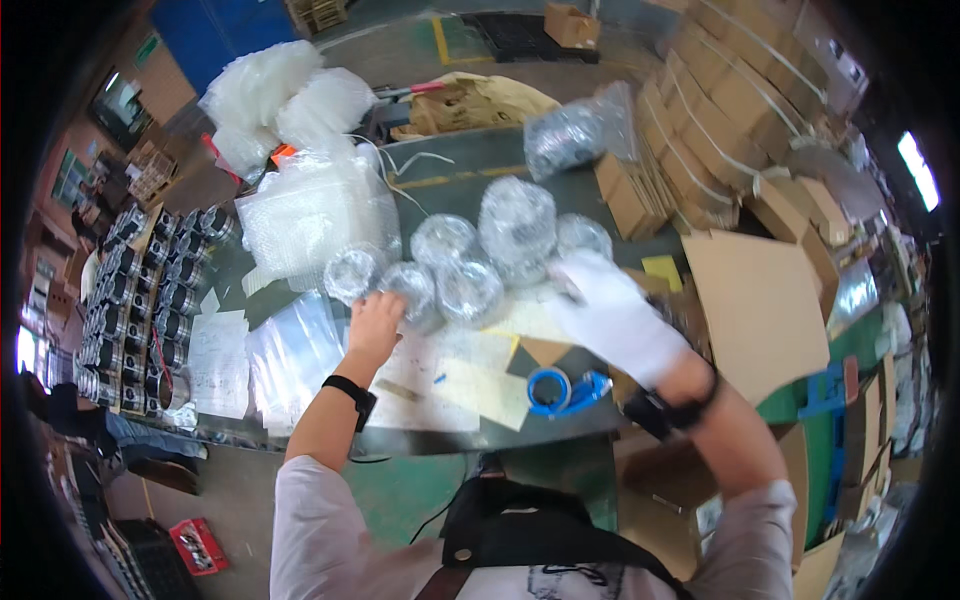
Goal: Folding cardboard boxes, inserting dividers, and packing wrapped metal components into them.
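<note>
Several round, shiny parts wrapped in clear plastic stand together mid-table. My bare left hand has its fingers bent against the near side of one wrapped part. Beside it are another wrapped part and, at the left, a wrapped part. A taller wrapped stack rises behind them. My right hand, in a white glove, is at the right end of the group, near a wrapped part. A gap shows between its thumb and fingers, with nothing visible in it; its fingertips are blurred.
Bubble-wrap sheets lie at the back left, with clear plastic bags nearer. Bare metal pistons stand in rows far left. A blue tape dispenser sits near the front edge. Cardboard and strapped cartons crowd the right.
</note>
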`<state>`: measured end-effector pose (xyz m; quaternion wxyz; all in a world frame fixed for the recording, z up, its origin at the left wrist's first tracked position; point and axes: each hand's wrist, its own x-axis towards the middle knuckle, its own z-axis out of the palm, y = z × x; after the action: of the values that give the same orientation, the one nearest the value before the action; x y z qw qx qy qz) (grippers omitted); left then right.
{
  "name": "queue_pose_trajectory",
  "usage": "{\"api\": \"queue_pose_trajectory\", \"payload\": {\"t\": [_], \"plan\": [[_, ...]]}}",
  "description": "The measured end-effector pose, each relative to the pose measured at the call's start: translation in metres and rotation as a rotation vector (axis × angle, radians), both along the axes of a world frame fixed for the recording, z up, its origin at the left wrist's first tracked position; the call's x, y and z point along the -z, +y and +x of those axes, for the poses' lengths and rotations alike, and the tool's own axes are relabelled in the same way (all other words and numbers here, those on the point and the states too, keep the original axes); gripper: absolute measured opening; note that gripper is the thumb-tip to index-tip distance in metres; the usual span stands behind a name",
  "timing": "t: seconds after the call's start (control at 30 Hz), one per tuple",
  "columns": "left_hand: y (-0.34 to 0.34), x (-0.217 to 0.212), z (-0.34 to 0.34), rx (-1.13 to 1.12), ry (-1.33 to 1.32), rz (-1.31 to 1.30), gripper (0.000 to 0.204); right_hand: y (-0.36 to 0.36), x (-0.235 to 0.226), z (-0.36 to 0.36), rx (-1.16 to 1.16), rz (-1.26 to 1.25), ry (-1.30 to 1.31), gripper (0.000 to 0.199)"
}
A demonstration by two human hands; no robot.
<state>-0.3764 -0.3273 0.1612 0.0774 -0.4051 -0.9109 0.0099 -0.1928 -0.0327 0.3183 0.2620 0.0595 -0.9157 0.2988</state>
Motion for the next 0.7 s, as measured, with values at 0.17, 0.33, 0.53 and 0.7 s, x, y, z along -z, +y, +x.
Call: {"api": "queue_pose_trajectory", "payload": {"t": [0.17, 0.33, 0.53, 0.7], "plan": [[0.037, 0.038, -0.059, 0.359, 0.008, -0.059, 0.009, 0.014, 0.087, -0.175, 0.384, 0.67, -0.298, 0.017], [0.023, 0.014, -0.036, 0.401, -0.07, -0.195, 0.032, 0.003, 0.056, -0.184, 0.474, 0.537, -0.825, 0.041], [-0.001, -0.079, 0.051, 0.051, -0.542, 0.341, 0.05, 0.082, 0.001, 0.015, 0.094, -1.038, -0.377, 0.051], [0.032, -0.121, 0.13, -0.032, -1.381, 0.776, 0.042, 0.093, 0.012, 0.349, 0.702, -1.293, 0.267, 0.052]]}}
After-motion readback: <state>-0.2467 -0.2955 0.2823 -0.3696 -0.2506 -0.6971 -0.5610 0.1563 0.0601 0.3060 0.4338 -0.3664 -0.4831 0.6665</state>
